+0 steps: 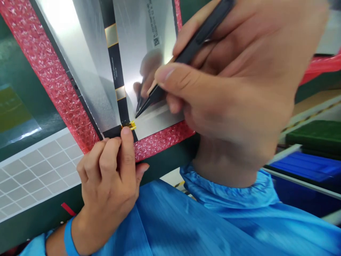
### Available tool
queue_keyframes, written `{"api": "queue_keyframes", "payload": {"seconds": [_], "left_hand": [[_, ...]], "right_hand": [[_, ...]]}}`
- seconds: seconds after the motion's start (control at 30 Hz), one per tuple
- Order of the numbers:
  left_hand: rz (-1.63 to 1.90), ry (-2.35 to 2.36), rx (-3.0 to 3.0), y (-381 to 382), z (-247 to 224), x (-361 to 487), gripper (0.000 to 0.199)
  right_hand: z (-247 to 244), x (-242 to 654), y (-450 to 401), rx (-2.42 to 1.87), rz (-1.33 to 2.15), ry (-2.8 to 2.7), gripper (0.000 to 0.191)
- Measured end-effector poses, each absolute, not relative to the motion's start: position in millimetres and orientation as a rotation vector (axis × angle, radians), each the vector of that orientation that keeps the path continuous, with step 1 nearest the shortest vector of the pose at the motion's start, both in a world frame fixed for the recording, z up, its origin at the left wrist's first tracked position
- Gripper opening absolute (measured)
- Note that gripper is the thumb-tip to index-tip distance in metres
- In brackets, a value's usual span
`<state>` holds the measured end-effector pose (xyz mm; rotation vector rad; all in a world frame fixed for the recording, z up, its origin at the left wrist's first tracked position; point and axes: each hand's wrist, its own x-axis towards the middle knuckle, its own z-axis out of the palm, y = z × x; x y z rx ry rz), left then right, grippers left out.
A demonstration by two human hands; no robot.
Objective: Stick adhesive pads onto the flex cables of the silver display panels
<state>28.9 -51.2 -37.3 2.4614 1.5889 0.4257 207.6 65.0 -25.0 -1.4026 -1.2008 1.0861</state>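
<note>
Pinching black tweezers in the right hand, with thumb and fingers clamped around them and the tip just beside a yellow tab. Touching that tab with the index finger of the left hand, thumb held apart. Lying beneath, at a silver panel's near edge; spreading outward, pink bubble wrap, then a gray grid at near left.
</note>
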Motion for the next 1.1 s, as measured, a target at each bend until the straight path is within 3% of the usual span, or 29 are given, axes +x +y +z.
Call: {"api": "queue_keyframes", "payload": {"seconds": [0.27,0.5,0.73,0.9,1.03,1.1], "left_hand": [[0.330,1.698,2.414,-42.5,-31.0,37.5,0.061],[0.052,1.773,2.432,-45.7,-18.8,28.3,0.082],[0.176,1.813,2.493,-47.9,-29.4,34.0,0.101],[0.344,1.713,2.521,-49.9,-31.8,32.4,0.078],[0.580,1.524,2.539,-67.0,-24.7,-10.6,0.045],[0.658,1.625,2.455,-75.1,-27.7,-41.2,0.038]], "right_hand": [[-27.4,206.5,60.5,-1.403,1.104,-1.094,0.026],[-56.3,210.5,67.7,-1.212,1.101,-1.022,0.024],[-73.1,218.1,70.6,-1.222,1.077,-1.046,0.028],[-72.7,211.1,70.3,-1.231,0.953,-1.009,0.027],[-57.8,190.0,62.3,-1.132,0.893,-1.041,0.032],[-47.7,169.5,53.7,-1.064,0.920,-1.135,0.034]]}}
